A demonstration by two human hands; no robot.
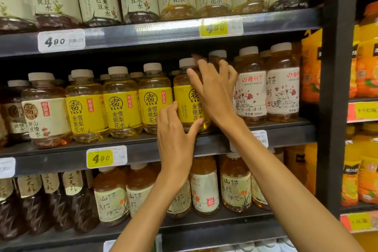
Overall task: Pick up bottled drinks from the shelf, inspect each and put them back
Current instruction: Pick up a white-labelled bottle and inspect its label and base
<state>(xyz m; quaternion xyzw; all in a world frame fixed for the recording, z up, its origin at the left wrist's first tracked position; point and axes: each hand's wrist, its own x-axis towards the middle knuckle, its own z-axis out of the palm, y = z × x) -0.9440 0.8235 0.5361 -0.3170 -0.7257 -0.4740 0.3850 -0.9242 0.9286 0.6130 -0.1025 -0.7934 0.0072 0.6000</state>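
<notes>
A yellow-labelled bottle with a beige cap stands at the right end of a row of like bottles on the middle shelf. My left hand wraps its lower part from the front, thumb under its right side. My right hand lies over its upper right side, fingers spread and reaching behind toward an amber bottle in the back row. Whether the bottle rests on the shelf or is lifted, I cannot tell.
Three more yellow-labelled bottles stand to the left, white rose-labelled bottles close on the right. Upper shelf hangs low over the caps. A dark upright post bounds the bay; orange juice bottles lie beyond.
</notes>
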